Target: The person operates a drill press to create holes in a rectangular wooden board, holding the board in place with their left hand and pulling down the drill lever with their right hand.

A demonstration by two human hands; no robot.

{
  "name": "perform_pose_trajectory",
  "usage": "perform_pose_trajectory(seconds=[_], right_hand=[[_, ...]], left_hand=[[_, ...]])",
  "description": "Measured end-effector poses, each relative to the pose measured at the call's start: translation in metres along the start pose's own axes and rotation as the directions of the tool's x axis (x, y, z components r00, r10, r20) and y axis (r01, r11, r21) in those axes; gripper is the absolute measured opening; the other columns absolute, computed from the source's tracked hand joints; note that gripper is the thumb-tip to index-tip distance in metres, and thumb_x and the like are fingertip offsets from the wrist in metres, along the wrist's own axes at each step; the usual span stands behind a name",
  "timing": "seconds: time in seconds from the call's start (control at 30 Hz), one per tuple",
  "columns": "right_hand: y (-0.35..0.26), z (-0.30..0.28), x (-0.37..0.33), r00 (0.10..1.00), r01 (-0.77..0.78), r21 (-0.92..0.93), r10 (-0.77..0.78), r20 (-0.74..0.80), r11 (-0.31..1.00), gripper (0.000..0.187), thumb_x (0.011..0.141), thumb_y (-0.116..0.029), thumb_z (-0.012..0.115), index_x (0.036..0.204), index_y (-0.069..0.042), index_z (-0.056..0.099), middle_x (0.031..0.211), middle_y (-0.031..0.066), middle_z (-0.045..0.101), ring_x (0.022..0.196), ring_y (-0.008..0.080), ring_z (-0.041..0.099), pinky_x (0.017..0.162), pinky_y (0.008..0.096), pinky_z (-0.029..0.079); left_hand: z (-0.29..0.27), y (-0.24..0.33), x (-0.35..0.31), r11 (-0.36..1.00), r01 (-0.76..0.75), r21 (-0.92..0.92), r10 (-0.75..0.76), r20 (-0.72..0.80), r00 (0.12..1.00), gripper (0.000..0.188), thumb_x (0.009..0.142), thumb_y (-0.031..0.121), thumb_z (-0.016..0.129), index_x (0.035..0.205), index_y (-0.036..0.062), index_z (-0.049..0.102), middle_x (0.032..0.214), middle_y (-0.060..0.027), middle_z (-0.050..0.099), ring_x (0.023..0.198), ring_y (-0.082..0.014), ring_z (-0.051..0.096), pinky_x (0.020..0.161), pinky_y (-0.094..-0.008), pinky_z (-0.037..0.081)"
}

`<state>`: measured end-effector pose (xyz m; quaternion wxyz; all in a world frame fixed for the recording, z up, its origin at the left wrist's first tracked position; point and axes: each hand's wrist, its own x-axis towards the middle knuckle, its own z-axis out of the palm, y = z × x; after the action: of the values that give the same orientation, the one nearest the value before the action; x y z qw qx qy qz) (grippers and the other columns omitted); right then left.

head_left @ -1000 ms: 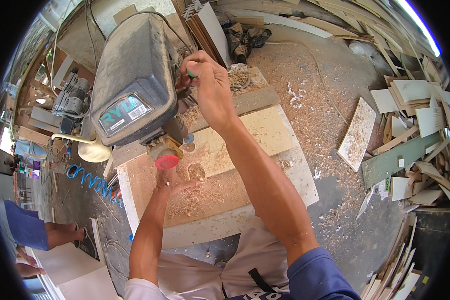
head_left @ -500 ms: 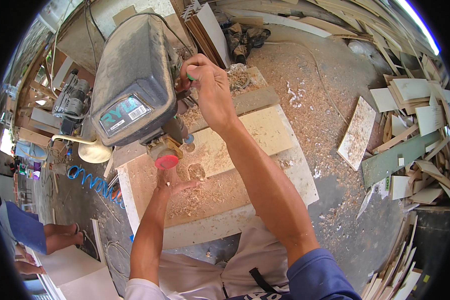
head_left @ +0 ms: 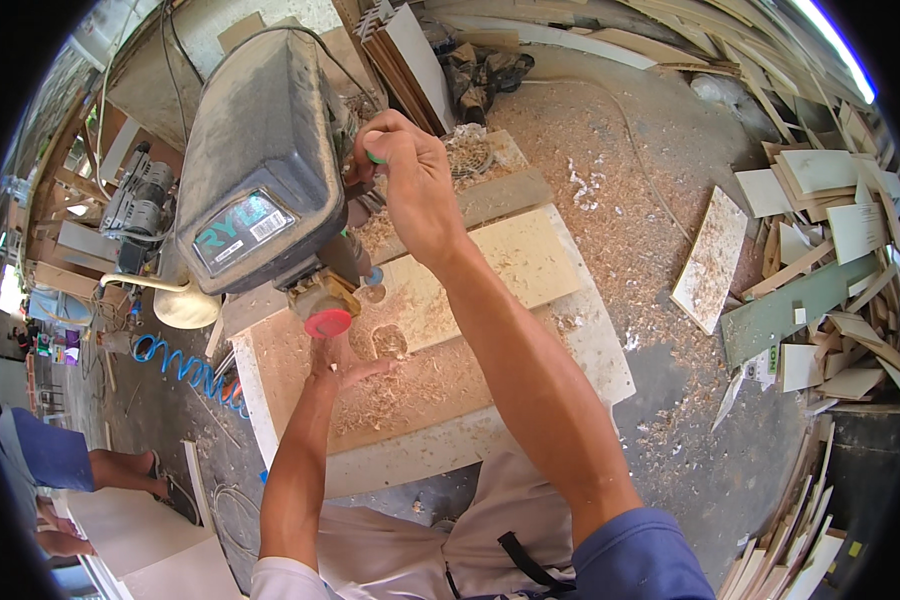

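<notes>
A dusty dark drill press (head_left: 255, 130) stands over a worktable at the left middle. My right hand (head_left: 405, 165) is closed around a green-ended feed lever (head_left: 375, 158) on the machine's right side. Beneath the head, my left hand (head_left: 342, 362) lies flat on the shavings-covered surface, thumb stretched to the right; its other fingers are partly hidden behind a red knob (head_left: 327, 322). Right of that hand, a pale wooden board (head_left: 500, 270) lies on the table. Round recesses (head_left: 389, 341) show at the board's left end, filled with shavings. The drill bit itself is mostly hidden.
Wood shavings cover the table and floor. A blue coiled hose (head_left: 185, 372) hangs to the left, near a lamp (head_left: 185, 306). Board offcuts (head_left: 830, 230) pile up at the right. Another person's legs (head_left: 120, 470) show at the lower left, beside white panels (head_left: 150, 530).
The view has shifted slightly. Both hands keep their places, the right on the lever and the left on the surface. The other person's foot at the lower left has shifted a little.
</notes>
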<state>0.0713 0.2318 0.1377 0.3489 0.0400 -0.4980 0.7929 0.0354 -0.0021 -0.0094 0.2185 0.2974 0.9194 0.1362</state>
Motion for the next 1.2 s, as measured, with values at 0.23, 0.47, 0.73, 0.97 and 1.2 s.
perform_pose_trajectory(seconds=[0.23,0.47,0.73,0.97,1.2], right_hand=[[0.0,0.001,-0.002,1.0,0.023,-0.032,-0.024,-0.014,0.999,0.026,0.101,-0.02,0.049,0.085,-0.001,0.055,0.074,-0.0001,0.05,0.071,0.0098,0.05,0.068,0.0277,0.045],[-0.001,-0.002,-0.004,1.0,0.02,-0.057,-0.02,-0.002,0.998,0.027,0.101,-0.02,0.048,0.085,0.0,0.054,0.074,0.0014,0.05,0.072,0.0111,0.049,0.07,0.0284,0.045],[0.002,-0.003,-0.004,0.999,0.046,-0.028,-0.046,0.011,0.999,0.027,0.101,-0.02,0.047,0.084,0.0,0.053,0.074,0.0018,0.051,0.073,0.0113,0.048,0.072,0.0283,0.044],[0.002,-0.002,-0.008,0.999,0.025,0.005,-0.025,0.027,1.0,0.026,0.1,-0.017,0.044,0.082,-0.001,0.052,0.08,0.0052,0.052,0.079,0.0144,0.051,0.081,0.0317,0.047],[0.001,-0.002,-0.01,0.999,0.014,0.01,-0.014,0.028,1.0,0.024,0.099,-0.016,0.044,0.082,-0.001,0.053,0.081,0.005,0.053,0.08,0.0145,0.051,0.082,0.0329,0.049]], left_hand=[[0.005,-0.007,0.002,1.0,-0.022,0.008,0.022,-0.023,1.0,0.152,0.048,0.043,0.095,0.16,0.0073,0.0,0.159,-0.0267,0.029,0.146,-0.0433,0.03,0.121,-0.0478,0.026],[0.007,-0.009,0.004,0.999,-0.035,0.015,0.036,-0.025,0.999,0.152,0.048,0.043,0.095,0.16,0.0084,-0.001,0.16,-0.0255,0.026,0.147,-0.0421,0.028,0.122,-0.0476,0.025],[0.007,-0.007,0.004,0.998,-0.026,0.054,0.028,-0.034,0.999,0.152,0.047,0.044,0.095,0.16,0.0066,0.001,0.161,-0.0262,0.024,0.148,-0.0425,0.025,0.122,-0.0479,0.024],[0.008,-0.01,0.004,0.999,-0.042,0.004,0.042,-0.043,0.998,0.151,0.047,0.043,0.095,0.16,0.0066,0.002,0.16,-0.0272,0.024,0.148,-0.0429,0.025,0.122,-0.0481,0.024],[0.009,-0.01,0.004,0.999,-0.025,0.023,0.026,-0.037,0.999,0.151,0.048,0.043,0.095,0.16,0.0058,0.002,0.161,-0.0274,0.023,0.149,-0.0425,0.025,0.122,-0.0479,0.023]])
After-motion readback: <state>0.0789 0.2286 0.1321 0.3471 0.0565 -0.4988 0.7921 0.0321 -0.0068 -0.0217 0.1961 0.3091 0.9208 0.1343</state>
